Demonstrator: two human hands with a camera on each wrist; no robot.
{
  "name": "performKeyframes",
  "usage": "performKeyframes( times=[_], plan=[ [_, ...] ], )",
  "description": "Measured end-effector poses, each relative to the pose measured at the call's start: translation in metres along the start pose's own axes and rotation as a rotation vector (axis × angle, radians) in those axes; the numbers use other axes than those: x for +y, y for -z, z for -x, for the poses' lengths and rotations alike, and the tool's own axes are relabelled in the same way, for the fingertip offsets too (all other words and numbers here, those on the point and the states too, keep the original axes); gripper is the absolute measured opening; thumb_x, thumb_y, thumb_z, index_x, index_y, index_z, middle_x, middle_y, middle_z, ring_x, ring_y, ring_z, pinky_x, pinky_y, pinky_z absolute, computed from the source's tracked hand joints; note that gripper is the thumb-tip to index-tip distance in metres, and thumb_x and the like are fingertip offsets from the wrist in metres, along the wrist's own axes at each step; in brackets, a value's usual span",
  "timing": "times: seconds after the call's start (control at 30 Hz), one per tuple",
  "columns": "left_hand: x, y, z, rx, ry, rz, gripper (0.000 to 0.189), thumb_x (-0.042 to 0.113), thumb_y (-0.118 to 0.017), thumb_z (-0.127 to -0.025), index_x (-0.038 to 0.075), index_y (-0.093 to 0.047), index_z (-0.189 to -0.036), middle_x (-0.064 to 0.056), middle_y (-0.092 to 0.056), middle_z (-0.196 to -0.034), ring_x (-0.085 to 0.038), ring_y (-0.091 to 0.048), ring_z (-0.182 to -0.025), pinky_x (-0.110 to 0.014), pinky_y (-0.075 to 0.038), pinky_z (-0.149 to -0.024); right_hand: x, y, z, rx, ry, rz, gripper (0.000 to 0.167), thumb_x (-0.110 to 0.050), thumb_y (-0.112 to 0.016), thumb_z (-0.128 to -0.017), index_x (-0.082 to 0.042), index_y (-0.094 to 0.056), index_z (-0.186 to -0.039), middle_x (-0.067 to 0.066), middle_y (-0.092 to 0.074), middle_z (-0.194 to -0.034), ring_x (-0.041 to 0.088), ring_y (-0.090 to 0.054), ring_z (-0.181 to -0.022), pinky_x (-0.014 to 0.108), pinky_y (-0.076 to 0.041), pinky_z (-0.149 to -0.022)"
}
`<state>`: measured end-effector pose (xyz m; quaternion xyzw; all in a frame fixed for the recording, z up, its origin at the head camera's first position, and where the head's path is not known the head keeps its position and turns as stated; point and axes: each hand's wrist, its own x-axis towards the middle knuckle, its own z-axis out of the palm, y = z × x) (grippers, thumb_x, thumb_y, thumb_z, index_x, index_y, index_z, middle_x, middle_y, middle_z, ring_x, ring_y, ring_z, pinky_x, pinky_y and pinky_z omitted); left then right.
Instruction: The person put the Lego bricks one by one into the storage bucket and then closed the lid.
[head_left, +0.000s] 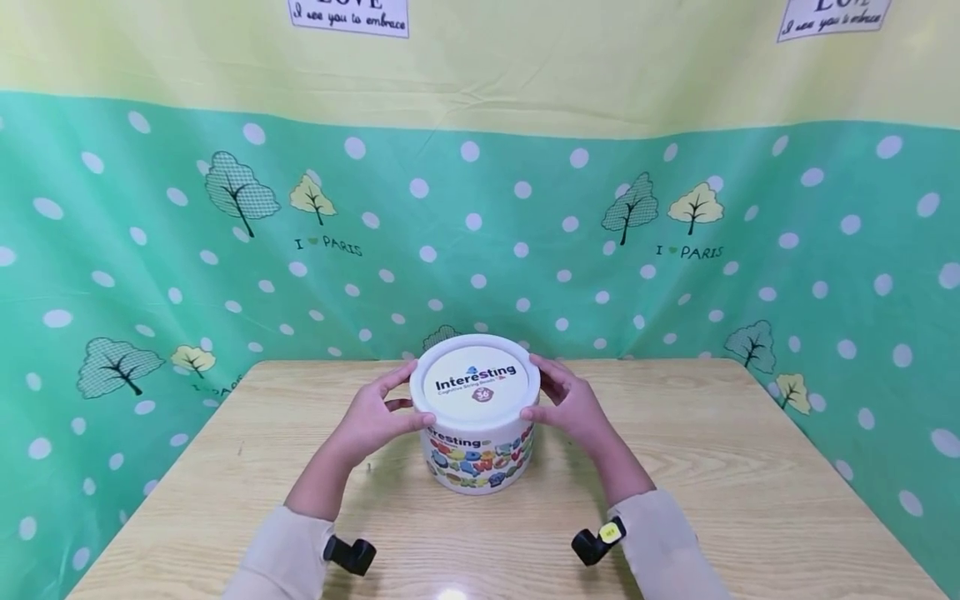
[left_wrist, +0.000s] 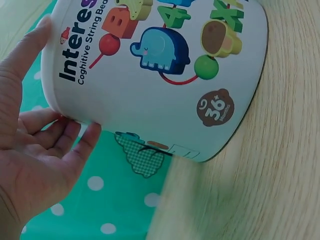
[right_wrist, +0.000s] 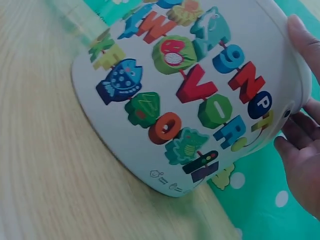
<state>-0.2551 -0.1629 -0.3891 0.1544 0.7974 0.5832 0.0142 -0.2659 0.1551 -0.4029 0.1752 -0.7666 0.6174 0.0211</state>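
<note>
A round white tub (head_left: 480,467) printed with colourful letters and animals stands upright on the table. Its white lid (head_left: 477,383) reads "Interesting" and sits on top. From the left side, my left hand (head_left: 378,414) grips the lid's rim, thumb at the front and fingers further back. My right hand (head_left: 573,408) holds the opposite side of the rim in the same way. In the left wrist view, the left hand's (left_wrist: 45,160) fingertips touch just under the rim. The right wrist view shows the right hand's (right_wrist: 305,155) thumb on the lid edge and fingers below it.
The light wooden table (head_left: 300,500) extends on both sides of the tub. Behind it hangs a green and yellow curtain (head_left: 480,233) with dots and trees, close to the table's back edge. A black wrist device (head_left: 351,555) is strapped at each sleeve.
</note>
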Motion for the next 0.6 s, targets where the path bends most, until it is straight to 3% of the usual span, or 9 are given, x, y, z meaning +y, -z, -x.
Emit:
performKeyframes(
  times=[0.13, 0.33, 0.6],
  plan=[
    [-0.003, 0.0, 0.002, 0.015, -0.04, 0.042, 0.094, 0.025, -0.087, -0.073, 0.011, -0.036, -0.151, -0.009, -0.038, -0.151, -0.034, -0.049, -0.124, -0.041, -0.052, -0.094, 0.0, -0.001, 0.001, -0.003, 0.019, -0.053, 0.09, -0.02, -0.085, -0.075, -0.011, -0.036, -0.15, 0.008, -0.036, -0.153, 0.028, -0.036, -0.139, 0.034, -0.035, -0.11],
    [-0.01, 0.005, 0.012, 0.042, -0.124, 0.161, 0.086, 0.005, -0.085, -0.074, 0.004, -0.04, -0.147, -0.011, -0.045, -0.145, -0.031, -0.043, -0.131, -0.047, -0.044, -0.103, -0.001, -0.002, 0.007, 0.04, 0.088, -0.052, 0.087, -0.013, -0.085, -0.075, -0.006, -0.038, -0.149, 0.01, -0.041, -0.15, 0.027, -0.043, -0.135, 0.034, -0.038, -0.108],
    [-0.021, 0.012, 0.032, 0.048, -0.137, 0.148, 0.078, 0.0, -0.082, -0.075, -0.001, -0.043, -0.143, -0.019, -0.045, -0.144, -0.037, -0.044, -0.13, -0.041, -0.046, -0.101, -0.002, 0.013, 0.025, 0.09, 0.086, -0.086, 0.078, -0.008, -0.081, -0.079, -0.005, -0.042, -0.146, 0.014, -0.044, -0.147, 0.031, -0.043, -0.133, 0.032, -0.043, -0.103]
  ],
)
